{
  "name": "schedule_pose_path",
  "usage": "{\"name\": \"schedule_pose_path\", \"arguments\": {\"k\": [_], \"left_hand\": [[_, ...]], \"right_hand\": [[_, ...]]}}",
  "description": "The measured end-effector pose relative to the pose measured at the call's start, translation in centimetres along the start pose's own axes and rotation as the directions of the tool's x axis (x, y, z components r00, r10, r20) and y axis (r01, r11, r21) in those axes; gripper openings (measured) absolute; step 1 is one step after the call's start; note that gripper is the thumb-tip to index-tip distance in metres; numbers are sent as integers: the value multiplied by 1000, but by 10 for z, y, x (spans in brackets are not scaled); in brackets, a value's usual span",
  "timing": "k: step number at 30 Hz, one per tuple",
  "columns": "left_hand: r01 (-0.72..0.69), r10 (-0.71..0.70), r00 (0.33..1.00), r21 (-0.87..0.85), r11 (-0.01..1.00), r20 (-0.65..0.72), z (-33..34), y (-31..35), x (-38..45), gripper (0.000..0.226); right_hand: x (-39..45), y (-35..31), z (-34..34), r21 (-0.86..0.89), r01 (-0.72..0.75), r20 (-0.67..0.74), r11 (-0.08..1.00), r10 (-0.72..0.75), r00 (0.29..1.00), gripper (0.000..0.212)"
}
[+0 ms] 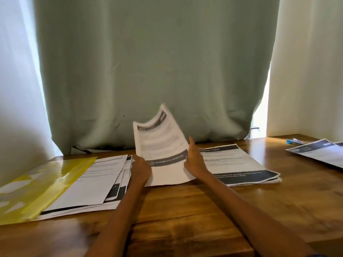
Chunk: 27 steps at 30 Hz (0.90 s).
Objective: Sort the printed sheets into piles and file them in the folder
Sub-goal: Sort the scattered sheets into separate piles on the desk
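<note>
A printed sheet (161, 138) with dark bands stands curled upward at the table's middle, its far end lifted toward the curtain. My left hand (140, 169) grips its left edge and my right hand (194, 160) holds its right edge, one finger pointing up. To the left lies a messy pile of sheets (96, 180), partly under a translucent yellow folder (40, 188). Right of the held sheet sits a neater pile of sheets (237, 164) headed with a dark band.
A wooden table (185, 219) carries everything. More printed sheets (319, 151) lie at the far right, beside a blue pen-like object (293, 140). A green curtain (154, 71) hangs close behind the table, with another sheet's corner (81, 150) poking from beneath it.
</note>
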<state>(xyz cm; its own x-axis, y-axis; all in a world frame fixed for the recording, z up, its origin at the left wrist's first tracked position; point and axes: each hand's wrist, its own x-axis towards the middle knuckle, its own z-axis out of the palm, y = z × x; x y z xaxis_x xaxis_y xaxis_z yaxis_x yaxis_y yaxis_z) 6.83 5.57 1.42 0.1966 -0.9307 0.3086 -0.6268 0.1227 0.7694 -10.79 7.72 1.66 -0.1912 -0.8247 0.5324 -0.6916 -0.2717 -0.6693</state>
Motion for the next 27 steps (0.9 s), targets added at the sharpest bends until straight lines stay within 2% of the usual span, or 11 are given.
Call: {"name": "schedule_pose_path", "arguments": {"k": [3,6,12,15,17,18,20,22,23,25,27], "left_hand": [[-126,70,986,397,909,153,11,-17,1,31],[-232,110,967,622,748,229,17,-14,-3,31],[-267,31,940,675,688,340,30,-7,-3,41],[-241,-31,934,692,681,356,33,-9,1,44],[-202,-16,953,677,707,301,29,-6,-3,43],[-173,-3,966,653,737,260,24,-5,-5,42],[-73,-23,988,588,806,154,9,-6,-6,43],[42,-100,992,557,829,74,-18,-9,0,52],[93,-145,988,569,817,46,-34,-13,4,55],[183,-224,974,602,777,-7,-69,-31,17,48],[246,-293,955,632,734,-31,-100,-54,32,40]], "right_hand": [[-12,9,11,-416,7,165,909,67,984,43],[-15,12,11,-590,-17,223,807,183,958,40],[-17,12,3,-760,-14,215,649,272,938,43],[-21,9,-1,-813,-8,197,582,288,937,41],[-21,3,-2,-816,3,186,578,257,948,44],[-21,-2,-4,-791,11,174,612,208,963,47],[-21,-21,-1,-650,28,144,759,87,986,48],[-22,-49,10,-367,-17,150,930,78,986,37],[-23,-64,18,-207,-85,221,975,131,966,32],[-25,-94,40,63,-294,442,954,238,865,29],[-27,-119,63,172,-489,598,855,304,741,39]]}}
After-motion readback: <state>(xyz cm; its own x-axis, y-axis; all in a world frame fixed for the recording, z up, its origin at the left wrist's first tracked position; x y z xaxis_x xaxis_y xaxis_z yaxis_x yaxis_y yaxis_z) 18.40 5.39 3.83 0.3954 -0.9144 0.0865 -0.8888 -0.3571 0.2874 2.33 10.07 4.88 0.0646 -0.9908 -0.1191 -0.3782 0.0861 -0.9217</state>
